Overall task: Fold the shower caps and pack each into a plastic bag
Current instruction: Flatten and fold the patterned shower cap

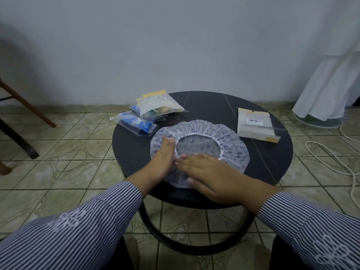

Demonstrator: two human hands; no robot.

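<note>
Thin crinkled plastic shower cap (229, 141) — matt dark table (214, 106), glossy clear plastic bags (159, 106), glazed floor tiles (78, 145).

Barcode label (254, 121) — print unreadable

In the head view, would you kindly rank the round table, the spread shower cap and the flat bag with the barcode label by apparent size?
1. Round table
2. Shower cap
3. Bag with the barcode label
The differences are clear, so nearness does not blur the order.

Cap (229, 141) mid table (272, 162), packed bags (155, 110) behind-left, bag (255, 126) right
</note>
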